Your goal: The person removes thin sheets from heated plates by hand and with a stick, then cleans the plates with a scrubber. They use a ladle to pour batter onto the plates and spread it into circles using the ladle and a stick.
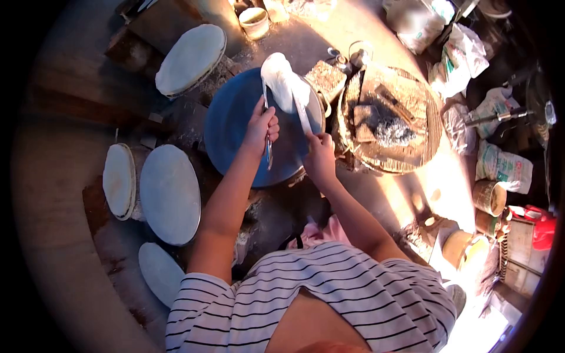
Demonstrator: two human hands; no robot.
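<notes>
White sheet (282, 82) pinched by right hand (319, 156), left hand (261, 126) gripping, seemingly, tongs (268, 138)

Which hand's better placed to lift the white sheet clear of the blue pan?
Right, probably. The right hand already pinches the white sheet's lower edge over the blue pan. The left hand grips a thin metal tool under the sheet, so it isn't free.

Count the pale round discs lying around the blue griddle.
4: one upper left, two side by side at left, one lower left. Others may be hidden.
</notes>
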